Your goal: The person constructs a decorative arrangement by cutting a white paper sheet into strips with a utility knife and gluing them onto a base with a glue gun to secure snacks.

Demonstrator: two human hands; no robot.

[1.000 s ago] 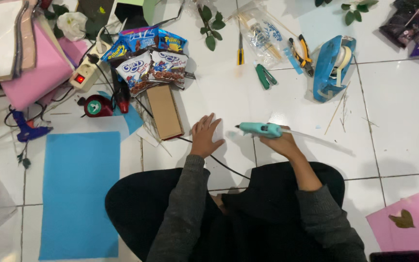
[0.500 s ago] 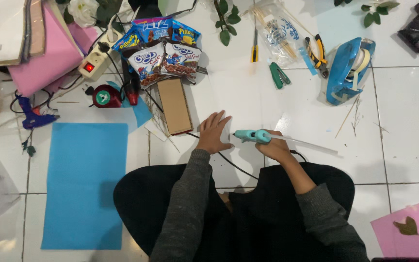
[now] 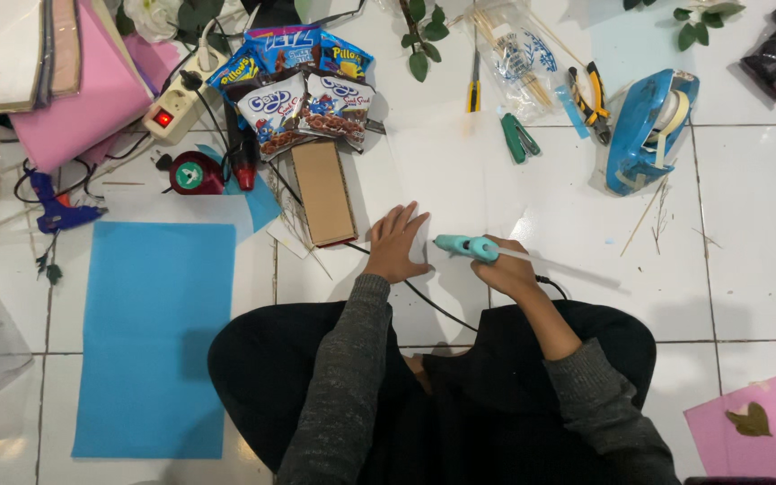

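Down on the white tiled floor (image 3: 747,233), the right hand (image 3: 509,269) is closed around a small teal glue gun (image 3: 466,245), a slim pistol-shaped tool lying nearly level with its nozzle pointing left, a pale glue stick jutting out behind it and a dark cord (image 3: 433,301) trailing back toward the person's lap. Just beside the nozzle, the left hand (image 3: 397,242) lies open and flat, fingers spread, pressing on a sheet of white paper (image 3: 446,171), holding nothing. A brown cardboard box (image 3: 323,191) sits just left of that hand, and a blue sheet (image 3: 150,332) lies farther left.
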